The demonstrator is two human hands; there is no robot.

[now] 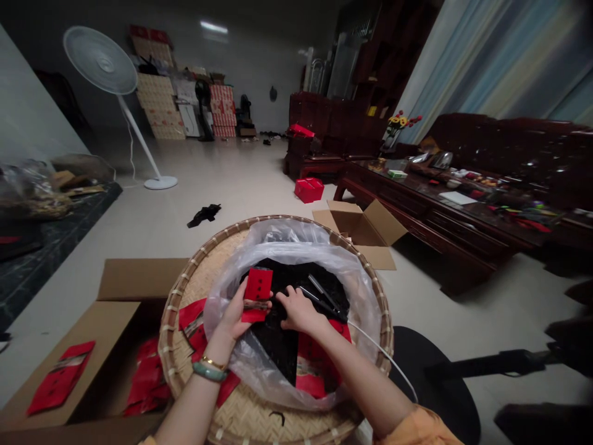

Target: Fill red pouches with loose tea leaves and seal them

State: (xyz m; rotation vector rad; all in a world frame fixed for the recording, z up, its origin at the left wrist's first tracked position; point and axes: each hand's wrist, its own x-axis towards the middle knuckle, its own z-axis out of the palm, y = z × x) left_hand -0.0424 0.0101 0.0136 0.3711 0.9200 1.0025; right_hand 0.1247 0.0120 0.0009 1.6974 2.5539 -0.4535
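The left hand (237,312) holds a small red packet (257,290) over a clear bag (220,281) in a round basket (185,275). The right hand (299,309) reaches into the black stuff (273,349) inside the bag. An open box (115,321) sits by the basket's left edge.

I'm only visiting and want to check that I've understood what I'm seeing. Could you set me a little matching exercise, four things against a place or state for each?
Things
1. Left hand
2. White fan
3. Green bangle
4. Woven tray

Places or states
A. Around the left wrist
B. Beneath the clear plastic bag
C. Holding a red packet
D. Standing on the floor, ahead and to the left

Right pairs: 1-C, 2-D, 3-A, 4-B
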